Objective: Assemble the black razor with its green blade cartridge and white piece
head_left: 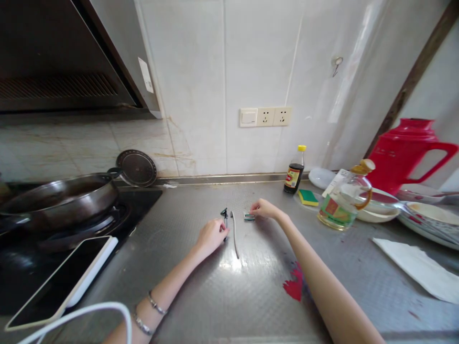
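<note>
My left hand [213, 234] is closed, thumb and fingers pinched on a slim dark stick-like item [224, 215] with a wider head at its far end. Its kind is too small to make out. My right hand [264, 209] has its fingertips together at the right end of a small flat green-and-white piece [248, 217], which is on the counter. Between both hands lies a thin pale grey rod or cord [235, 236], slightly bent, with a darker far end. Neither hand touches it.
On the left are a pan [60, 198] on the stove and a white phone-like device [64, 282] with a cable. At right stand a soy sauce bottle [294, 174], sponge [307, 197], oil jug [337, 205], red flask [401, 155] and dishes. A red patch [294, 284] marks the steel counter.
</note>
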Motion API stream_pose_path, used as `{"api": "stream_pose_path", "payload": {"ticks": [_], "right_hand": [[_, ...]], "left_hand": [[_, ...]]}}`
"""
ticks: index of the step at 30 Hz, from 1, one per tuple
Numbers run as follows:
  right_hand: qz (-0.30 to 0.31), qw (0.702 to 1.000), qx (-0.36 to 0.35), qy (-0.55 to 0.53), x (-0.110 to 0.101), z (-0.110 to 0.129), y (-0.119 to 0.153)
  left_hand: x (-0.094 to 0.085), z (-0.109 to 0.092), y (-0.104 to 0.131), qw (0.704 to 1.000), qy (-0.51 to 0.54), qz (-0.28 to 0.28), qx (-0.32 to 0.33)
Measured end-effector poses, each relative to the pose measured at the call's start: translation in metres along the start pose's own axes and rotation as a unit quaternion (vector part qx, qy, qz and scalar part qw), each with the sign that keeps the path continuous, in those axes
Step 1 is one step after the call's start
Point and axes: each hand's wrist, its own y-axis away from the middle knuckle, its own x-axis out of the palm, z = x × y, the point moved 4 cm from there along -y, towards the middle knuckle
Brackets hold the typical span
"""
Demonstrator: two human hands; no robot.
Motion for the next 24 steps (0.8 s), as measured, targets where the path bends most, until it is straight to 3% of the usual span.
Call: {"api": "stream_pose_path", "payload": {"ticks": [24], "right_hand": [[0.015,0.999,0.007,-0.028,0.0052,0.0026,0.0040]], "left_hand": [[-0.0009,-0.0025,0.0003,1.000,-0.015,-0.002,0.004]]}}
